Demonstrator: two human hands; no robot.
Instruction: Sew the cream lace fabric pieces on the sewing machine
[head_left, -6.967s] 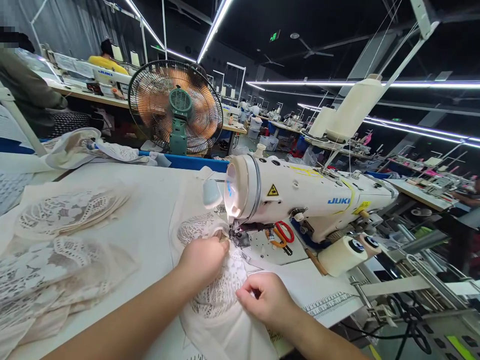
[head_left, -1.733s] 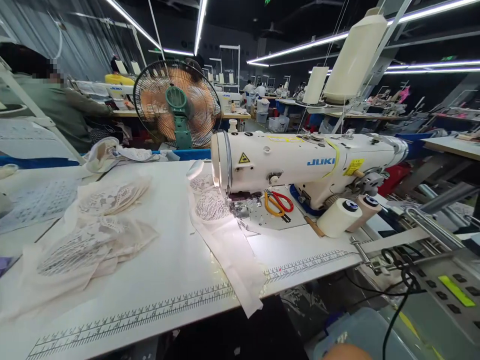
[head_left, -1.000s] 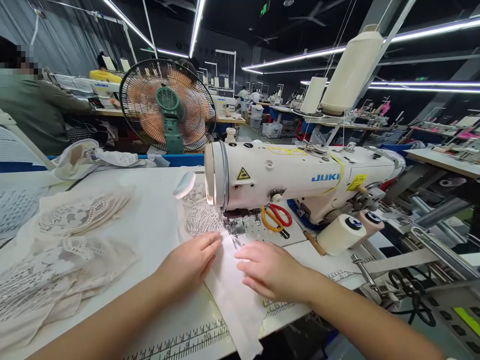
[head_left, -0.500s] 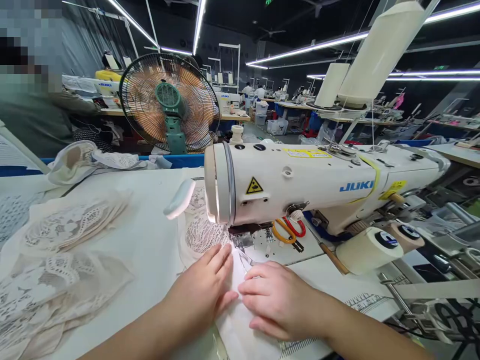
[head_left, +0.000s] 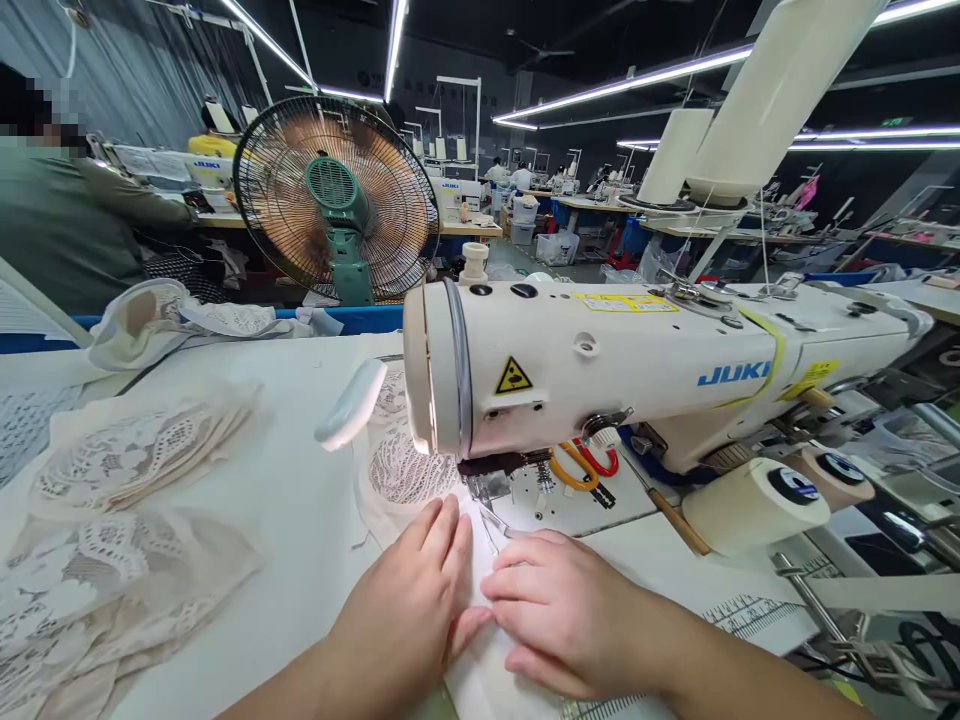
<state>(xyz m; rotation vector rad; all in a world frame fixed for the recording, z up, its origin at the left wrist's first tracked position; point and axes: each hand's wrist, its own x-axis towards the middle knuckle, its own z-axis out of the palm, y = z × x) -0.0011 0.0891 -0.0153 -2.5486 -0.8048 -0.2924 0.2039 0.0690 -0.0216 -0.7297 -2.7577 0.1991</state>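
White table (head_left: 300, 500): spreading out beneath both hands. Sewing machine (head_left: 555, 370), white: standing ahead of the hands, its head reaching over the cloth. Fan (head_left: 332, 185): standing beyond the table, ahead and left of the left hand. Lace pieces (head_left: 150, 450), stacked: lying left of the left hand. Pale garment piece (head_left: 409, 475), part lace: running from beneath both hands to the needle area, its lace part lying just ahead of the left fingertips. Left hand (head_left: 409, 590): pressing flat, fingers extended, grasping nothing. Right hand (head_left: 570, 610): resting on the cloth, fingers loosely curled; whether they are pinching it cannot be told. Thread cone (head_left: 731, 505): lying ahead and right of the right hand. Scissors (head_left: 574, 487): lying ahead of the right hand. Step, as judged: the hands are aligning cloth for stitching; the next move is calling for smooth, even guidance, fingers clear of the needle.
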